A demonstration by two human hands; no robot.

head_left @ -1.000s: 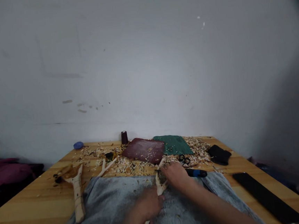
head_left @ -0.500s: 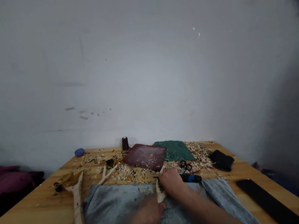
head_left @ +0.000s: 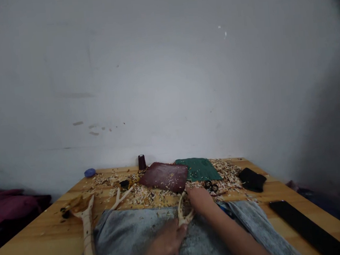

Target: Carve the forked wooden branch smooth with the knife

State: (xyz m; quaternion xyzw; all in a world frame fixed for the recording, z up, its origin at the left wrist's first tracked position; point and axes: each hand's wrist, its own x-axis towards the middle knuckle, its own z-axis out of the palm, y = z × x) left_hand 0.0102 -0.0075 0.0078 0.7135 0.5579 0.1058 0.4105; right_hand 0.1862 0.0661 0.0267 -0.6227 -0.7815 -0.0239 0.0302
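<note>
Left hand (head_left: pixel 168 242) clenched round the stem of a forked stick (head_left: pixel 184 220), near centre, above grey cloth (head_left: pixel 131 230). Right hand (head_left: pixel 199 199) curled at the fork's right side; can't tell what it grips. Wooden table (head_left: pixel 28 247): shavings (head_left: pixel 227 171) strewn across far half, maroon sheet (head_left: pixel 164 175) left of green sheet (head_left: pixel 200 169). Pale wall (head_left: pixel 165 72) behind, scuffed at left.

The held forked stick (head_left: pixel 184 220) is pale cream; the leftmost stick (head_left: pixel 88 234) is light tan with thin dark lines. The cloth (head_left: pixel 131 226) is mottled grey-blue, the table (head_left: pixel 43 241) banded honey-yellow, the left sheet (head_left: pixel 164 175) maroon, the right sheet (head_left: pixel 199 168) green, the spool (head_left: pixel 141 162) dark purple.
</note>
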